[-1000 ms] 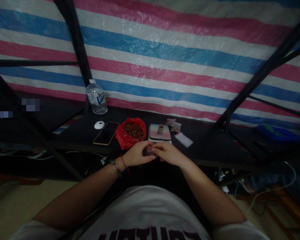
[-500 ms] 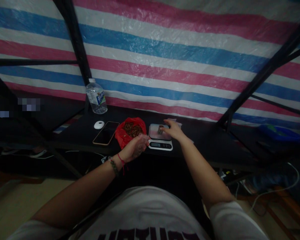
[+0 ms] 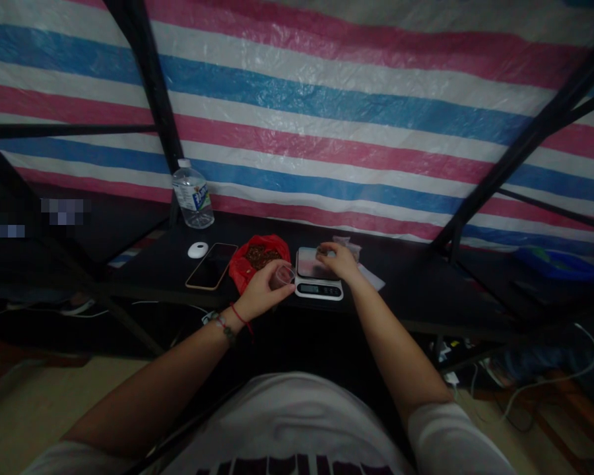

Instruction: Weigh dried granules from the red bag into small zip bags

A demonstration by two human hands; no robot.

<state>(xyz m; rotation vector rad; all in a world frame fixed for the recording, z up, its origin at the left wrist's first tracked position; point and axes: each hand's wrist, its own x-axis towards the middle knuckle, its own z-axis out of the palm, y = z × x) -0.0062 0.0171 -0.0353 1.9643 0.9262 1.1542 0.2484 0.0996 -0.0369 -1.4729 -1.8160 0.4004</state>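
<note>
My left hand (image 3: 263, 290) is closed around a small clear bag (image 3: 282, 276), held just left of a small digital scale (image 3: 318, 289) on the dark table (image 3: 406, 293). My right hand (image 3: 337, 261) rests over the scale's platform, its fingers pinched on a small brownish object (image 3: 321, 251) there. A red plastic bag (image 3: 247, 264) full of small brown pieces lies open just left of the scale.
A phone (image 3: 211, 265) lies face up left of the red bag, with a white round object (image 3: 197, 249) and a water bottle (image 3: 193, 194) behind it. Small filled packets (image 3: 349, 245) and a flat white packet (image 3: 373, 278) lie right of the scale. A striped tarp hangs behind.
My hands were together at the table's edge; the right hand then reached out to the scale and now pinches the small object on it, while the left rose with the clear bag.
</note>
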